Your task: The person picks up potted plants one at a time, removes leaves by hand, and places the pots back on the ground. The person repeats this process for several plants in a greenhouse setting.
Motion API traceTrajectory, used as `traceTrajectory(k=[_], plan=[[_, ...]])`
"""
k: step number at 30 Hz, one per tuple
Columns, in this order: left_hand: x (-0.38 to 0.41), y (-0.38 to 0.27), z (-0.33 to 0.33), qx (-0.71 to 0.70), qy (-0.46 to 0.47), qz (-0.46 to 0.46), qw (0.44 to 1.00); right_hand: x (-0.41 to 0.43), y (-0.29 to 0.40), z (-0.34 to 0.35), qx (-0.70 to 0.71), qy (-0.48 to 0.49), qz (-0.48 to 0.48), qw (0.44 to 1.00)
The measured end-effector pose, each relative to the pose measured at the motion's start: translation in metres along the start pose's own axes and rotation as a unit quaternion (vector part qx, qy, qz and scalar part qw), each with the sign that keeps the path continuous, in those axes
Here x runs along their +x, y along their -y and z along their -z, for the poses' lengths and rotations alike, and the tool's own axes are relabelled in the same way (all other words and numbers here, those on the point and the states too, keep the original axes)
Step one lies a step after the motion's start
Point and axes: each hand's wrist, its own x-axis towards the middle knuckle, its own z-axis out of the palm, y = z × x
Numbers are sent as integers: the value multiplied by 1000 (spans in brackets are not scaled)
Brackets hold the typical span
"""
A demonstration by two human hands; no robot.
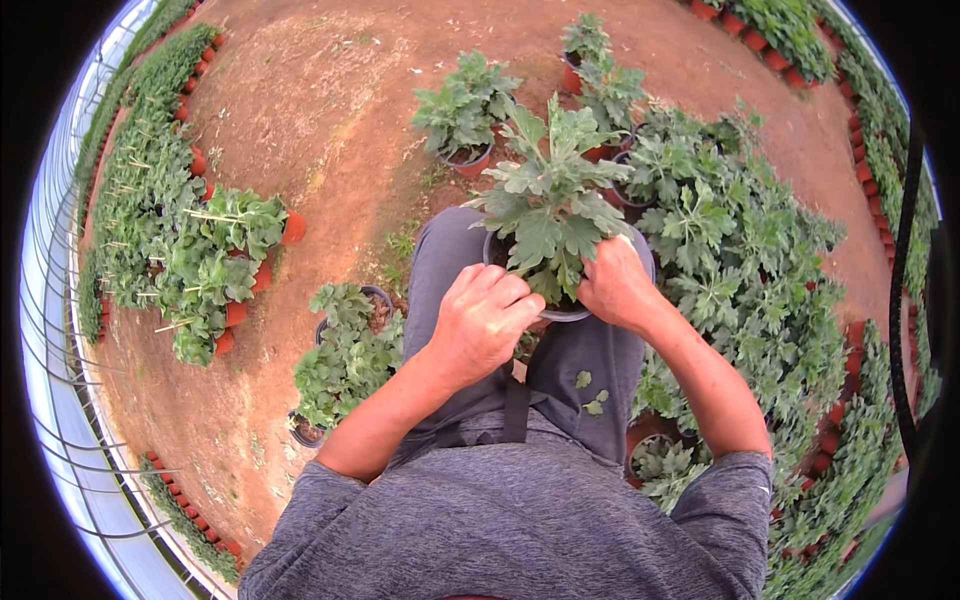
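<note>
A leafy potted plant (pixel 555 202) with lobed green leaves stands between my knees in a round plastic pot (pixel 568 316). My left hand (pixel 491 315) is at the pot's near left rim, fingers curled; whether it grips the rim cannot be told. At the right side of the pot my right hand (pixel 616 285) reaches in among the lower leaves, its fingertips pinched near the stem base and partly hidden by leaves. What it pinches is not visible. A few small loose leaves (pixel 595 405) lie on my right trouser leg.
Close-set potted plants (pixel 735 247) crowd my right side. Two pots of similar plants (pixel 349 360) stand at my left, and another potted plant (pixel 465 105) stands ahead. Farther left, more plants (pixel 217 247) include red pots lying tilted on bare soil (pixel 300 135).
</note>
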Motion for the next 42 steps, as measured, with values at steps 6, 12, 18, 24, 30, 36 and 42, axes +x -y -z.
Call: traceTrajectory(k=[6,12,18,24,30,36,42], plan=[[3,-1,2,-30,-8,15,999,8,-10,-1,68,44,-3,997],[0,0,4,-27,-3,18,999,12,10,28,161,73,-2,984],[-3,1,3,-32,0,17,999,16,-9,20,110,123,19,986],[-1,0,5,-34,9,26,999,17,-16,16,99,135,62,984],[-5,3,5,-39,43,43,997,24,-17,40,269,215,-35,938],[-12,2,5,-44,23,37,998,22,-21,65,259,205,-89,940],[-4,-5,21,-59,-4,44,997,-3,-57,74,24,-78,-12,997]])
